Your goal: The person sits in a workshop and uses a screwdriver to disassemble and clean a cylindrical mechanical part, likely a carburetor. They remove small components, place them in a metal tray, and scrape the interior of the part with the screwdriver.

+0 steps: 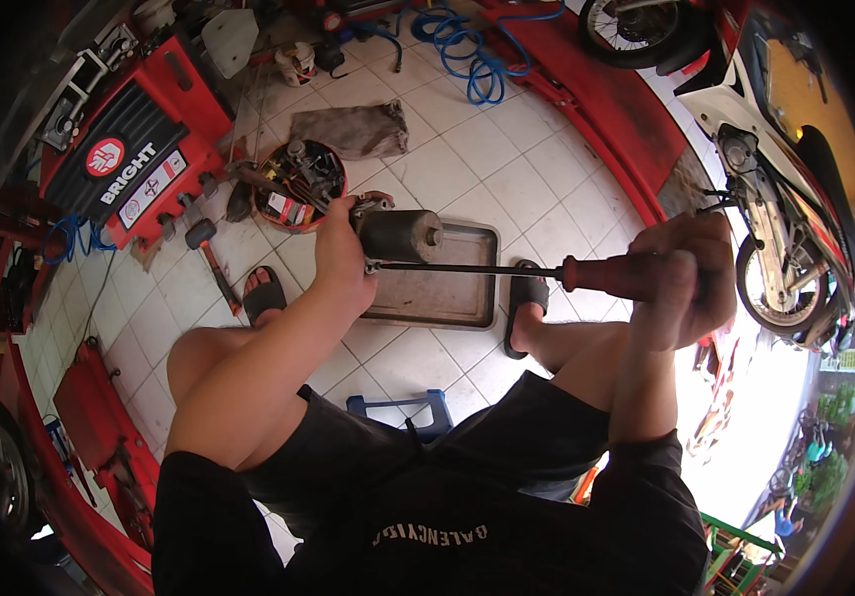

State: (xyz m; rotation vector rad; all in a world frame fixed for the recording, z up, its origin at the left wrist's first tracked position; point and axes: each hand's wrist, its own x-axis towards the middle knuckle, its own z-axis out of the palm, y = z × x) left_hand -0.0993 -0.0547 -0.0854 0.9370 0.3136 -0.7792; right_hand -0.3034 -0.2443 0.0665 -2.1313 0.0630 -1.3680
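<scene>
My left hand (341, 253) is closed around a dark cylindrical motor (395, 235) with a round end cap and a short stub facing right. In my right hand (691, 283) is a long screwdriver (591, 275) with a red handle, gripped by that handle. Its dark shaft lies level and runs left to the lower edge of the motor, beside my left fingers. My left hand hides the tip, so I cannot tell whether it sits in a screw. Both are held above a shallow metal tray (494, 288) on the tiled floor.
A red basin (345, 177) of tools stands behind my left hand, near a grey cloth (348, 129) and a mallet (214, 268). A red machine (164, 189) stands left. Blue hose (462, 60) lies far off. A motorcycle (760, 189) stands right; a blue stool (437, 409) is below me.
</scene>
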